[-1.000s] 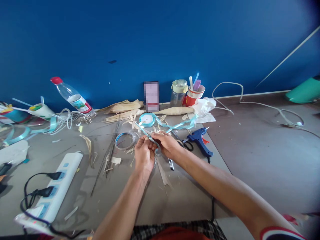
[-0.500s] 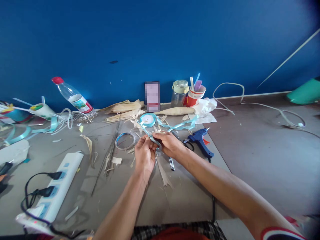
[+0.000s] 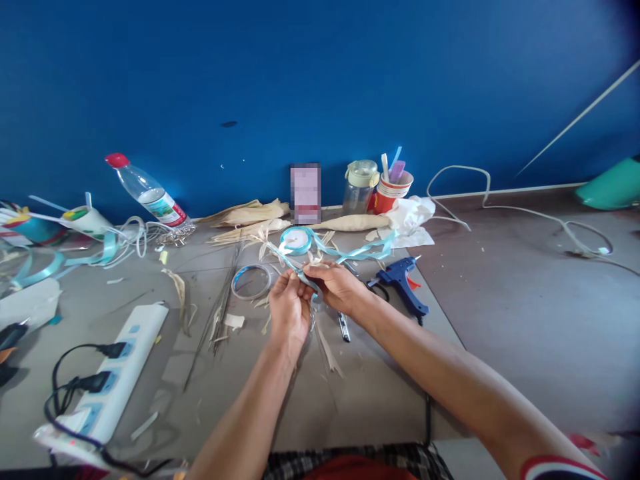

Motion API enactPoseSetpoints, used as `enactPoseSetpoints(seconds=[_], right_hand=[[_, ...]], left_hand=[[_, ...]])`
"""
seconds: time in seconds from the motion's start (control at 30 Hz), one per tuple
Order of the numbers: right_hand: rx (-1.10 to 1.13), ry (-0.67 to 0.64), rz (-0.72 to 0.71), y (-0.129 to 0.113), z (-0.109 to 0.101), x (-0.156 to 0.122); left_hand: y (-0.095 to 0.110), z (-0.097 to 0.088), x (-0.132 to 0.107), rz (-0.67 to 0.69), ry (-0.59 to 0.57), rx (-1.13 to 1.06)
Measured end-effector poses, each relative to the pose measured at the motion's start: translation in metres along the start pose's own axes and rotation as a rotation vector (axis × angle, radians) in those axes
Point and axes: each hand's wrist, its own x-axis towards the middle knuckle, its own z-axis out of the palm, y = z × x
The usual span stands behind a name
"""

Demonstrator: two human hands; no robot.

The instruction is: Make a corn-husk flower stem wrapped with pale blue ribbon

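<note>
My left hand (image 3: pixel 289 308) and my right hand (image 3: pixel 337 286) meet over the middle of the grey surface (image 3: pixel 380 393), fingers closed on a light blue ribbon (image 3: pixel 350 254). The ribbon runs back from my fingers to a spool of the same ribbon (image 3: pixel 295 240) lying just beyond them, and a loose length curls off to the right. Dried pale husk strips (image 3: pixel 325 347) lie under and around my hands. What else sits inside my fingers is hidden.
A blue glue gun (image 3: pixel 403 279) and scissors lie right of my hands, a tape ring (image 3: pixel 250 281) and thin wires (image 3: pixel 215 310) to the left. A white power strip (image 3: pixel 114 377) sits front left. A tilted bottle (image 3: pixel 147 193), jar (image 3: pixel 359 185) and red cup (image 3: pixel 391 189) stand along the blue wall.
My hands stay together on the ribbon, with only slight finger movement. The view has shifted a little.
</note>
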Motion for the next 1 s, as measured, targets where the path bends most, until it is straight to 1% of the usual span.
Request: enactPoseSetpoints(seconds=[0.13, 0.3, 0.43, 0.57, 0.63, 0.73, 0.8, 0.83, 0.87, 0.93, 1.0], right_hand=[[-0.017, 0.053, -0.047, 0.003, 0.001, -0.003], [-0.135, 0.048, -0.168, 0.008, 0.004, -0.009], [-0.206, 0.046, -0.177, 0.008, 0.003, -0.009], [-0.271, 0.085, -0.185, 0.006, 0.001, -0.006], [-0.288, 0.060, -0.158, 0.003, 0.001, -0.007], [-0.380, -0.031, -0.142, -0.006, -0.002, -0.013], [-0.508, -0.016, -0.166, -0.015, -0.009, -0.022], [-0.589, 0.034, -0.187, -0.020, -0.015, -0.027], [-0.668, 0.113, -0.216, -0.025, -0.023, -0.034], [-0.872, 0.217, -0.266, -0.037, -0.043, -0.049], [-1.130, 0.330, -0.367, -0.049, -0.069, -0.066]], left_hand=[[0.000, 0.000, 0.000, 0.007, 0.010, 0.000], [0.002, 0.001, -0.001, -0.007, 0.030, -0.027], [0.001, -0.003, 0.001, -0.011, 0.015, -0.021], [-0.001, -0.005, 0.004, -0.004, 0.020, -0.011], [-0.002, -0.004, 0.005, -0.002, 0.012, -0.002], [-0.001, -0.004, 0.004, 0.019, -0.005, 0.021], [0.000, -0.005, 0.004, 0.038, -0.010, 0.041], [0.000, -0.005, 0.003, 0.044, -0.015, 0.053], [0.000, -0.005, 0.003, 0.048, -0.021, 0.065], [0.000, -0.005, 0.002, 0.049, -0.031, 0.087], [0.000, -0.005, 0.002, 0.049, -0.028, 0.099]])
